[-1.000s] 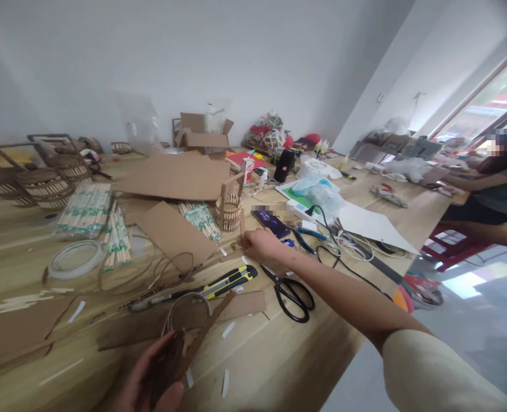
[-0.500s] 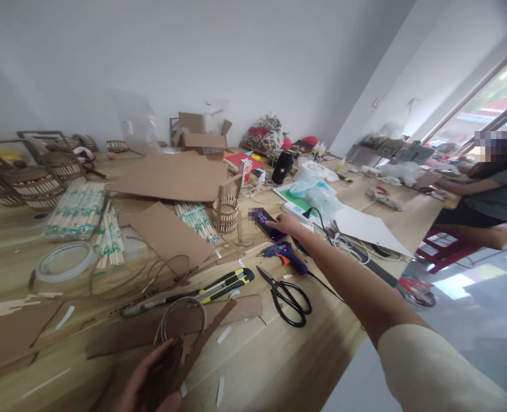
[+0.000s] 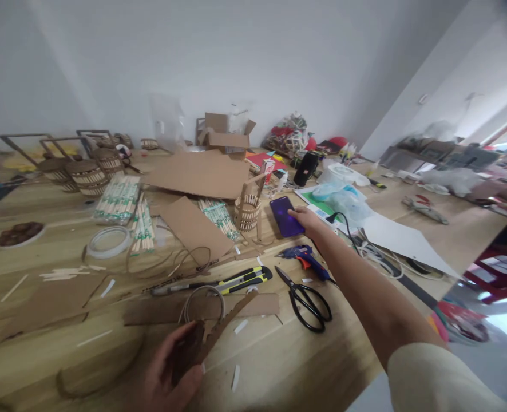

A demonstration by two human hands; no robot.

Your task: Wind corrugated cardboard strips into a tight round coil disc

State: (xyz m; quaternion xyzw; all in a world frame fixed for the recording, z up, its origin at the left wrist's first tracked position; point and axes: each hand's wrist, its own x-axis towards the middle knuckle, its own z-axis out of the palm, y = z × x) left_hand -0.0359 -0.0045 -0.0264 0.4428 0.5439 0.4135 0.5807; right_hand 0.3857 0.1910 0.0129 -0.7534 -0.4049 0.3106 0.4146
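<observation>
My right hand (image 3: 302, 219) grips the right edge of a purple phone (image 3: 286, 216) beside a small stick basket (image 3: 248, 213). At the bottom, my left hand (image 3: 171, 366) is closed round a dark brown piece (image 3: 187, 350) with a brown strip (image 3: 230, 320) standing out from it. A blue glue gun (image 3: 307, 260) lies just below the phone, with black scissors (image 3: 307, 303) nearer to me. Left of the scissors is a yellow and black cutter (image 3: 245, 279). A thin ring (image 3: 202, 306) rests above my left hand.
Cardboard sheets (image 3: 197, 174), packs of sticks (image 3: 117, 199), a tape roll (image 3: 108, 242) and lidded baskets (image 3: 87, 175) occupy the left and back. Cables (image 3: 376, 254), a white sheet (image 3: 406, 243) and pliers (image 3: 425, 209) lie right. A person's arm shows at the far right edge.
The view has turned right to left, so things appear farther right. The phone now looks tilted up, with more of its purple face showing by my right hand. My left hand still holds the brown piece.
</observation>
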